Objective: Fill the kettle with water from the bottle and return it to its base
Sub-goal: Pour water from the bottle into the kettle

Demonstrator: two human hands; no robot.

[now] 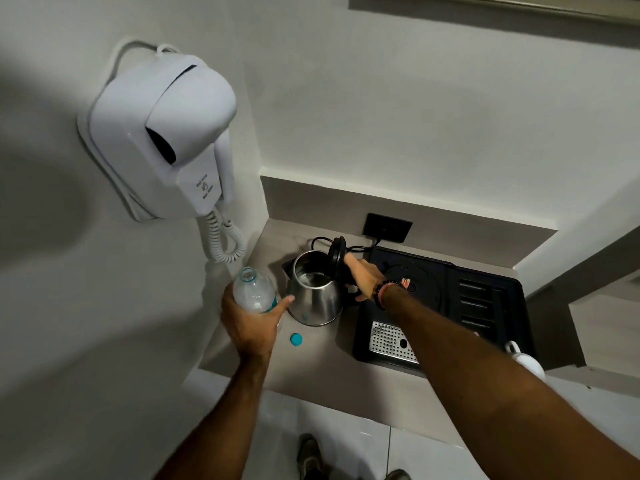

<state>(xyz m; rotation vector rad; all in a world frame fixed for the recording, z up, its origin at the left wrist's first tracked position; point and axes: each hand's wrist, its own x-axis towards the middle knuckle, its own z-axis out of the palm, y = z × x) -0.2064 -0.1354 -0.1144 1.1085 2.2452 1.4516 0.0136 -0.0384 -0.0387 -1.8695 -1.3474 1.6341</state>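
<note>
Left to right: my left hand [251, 322] is wrapped round the clear plastic water bottle [255, 289], upright, cap off; the small teal cap [296, 339] lies on the grey counter [311, 362]. Next, the shiny steel kettle [316, 296] stands on the counter w/ black lid [336, 252] flipped open, beside the black tray [491, 285] w/ its round base [420, 282]. Right hand [367, 277] grips the kettle handle. Step: about to pour, I reckon. Next: tip bottle neck over kettle mouth, slowly.

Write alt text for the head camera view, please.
A left hand holds an uncapped bottle beside an open steel kettle on a counter; the right hand grips its handle. A blue cap lies nearby.
</note>
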